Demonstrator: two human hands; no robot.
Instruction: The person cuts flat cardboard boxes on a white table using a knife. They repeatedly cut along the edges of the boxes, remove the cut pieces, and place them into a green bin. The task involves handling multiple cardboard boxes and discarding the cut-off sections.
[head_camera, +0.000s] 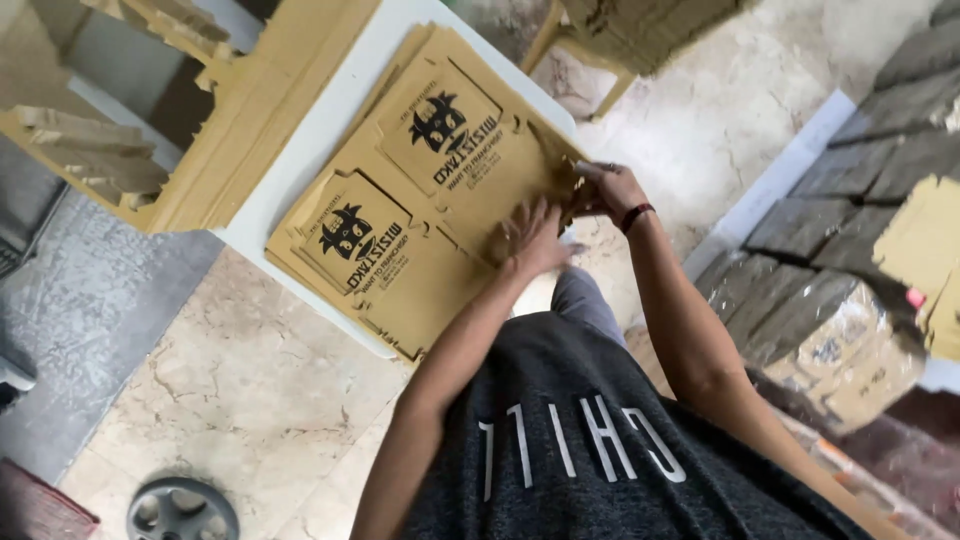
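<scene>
Down at the bottom left there's a grey wheel (182, 510) sitting on the marble floor (230, 400), and up top left a pile of half-folded cardboard boxes (150, 110) stacked along the far side of the white table (300, 150). Moving right, we've got the stack of flat cardboard sheets (400, 200) lying on that table, brown with a black printed emblem on each panel, and it hangs a bit over the near edge, probably so the flaps are easy to get at.

Our left hand (530, 238) lies flat on the top sheet with the fingers (520, 222) spread open, pressing it down rather than gripping, which looks like it keeps the sheet from sliding. Just beside it, our right hand (605, 188) is at the sheet's right edge with its fingers (590, 172) curled closed around a cardboard flap, seemingly bending it up. There's a dark red band (636, 214) on that wrist.

Further right, a plastic-wrapped bundle (840, 340) sits on the floor near dark grey blocks (860, 170).
</scene>
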